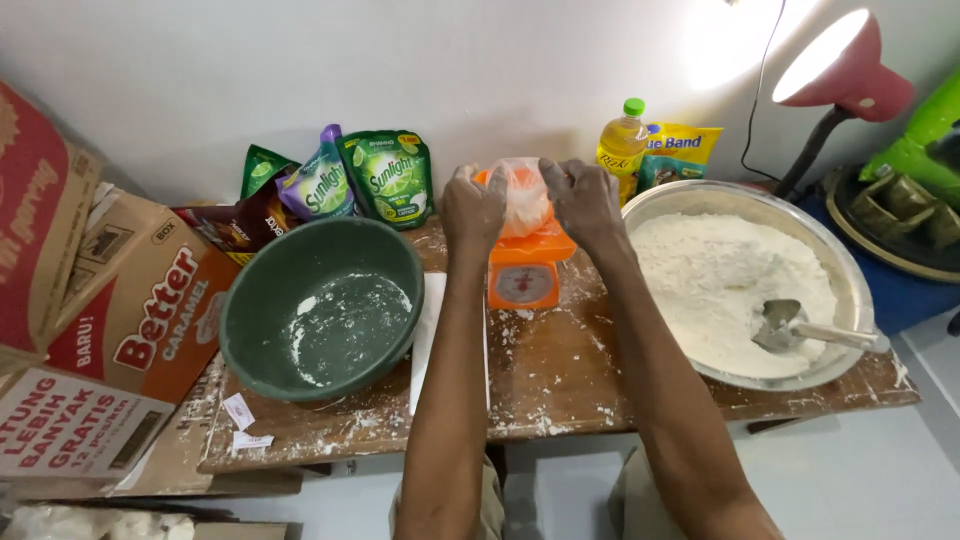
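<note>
Both my hands are raised over a small orange kitchen scale (525, 275) at the back of a wooden table (560, 370). My left hand (472, 208) and my right hand (583, 198) each pinch one side of a clear plastic bag (522, 195) that rests on the scale's tray. The bag looks partly filled with white flour. To the right stands a wide metal basin (850, 270) of flour with a metal scoop (800, 328) lying in it. On the left sits a green plastic bowl (320, 305) with traces of flour inside.
Cardboard boxes (120, 320) are stacked at the left. Green and purple soap pouches (365, 180), a cooking oil bottle (622, 145) and a yellow packet (680, 150) line the wall. A pink desk lamp (845, 65) shines at the upper right. Flour dusts the tabletop.
</note>
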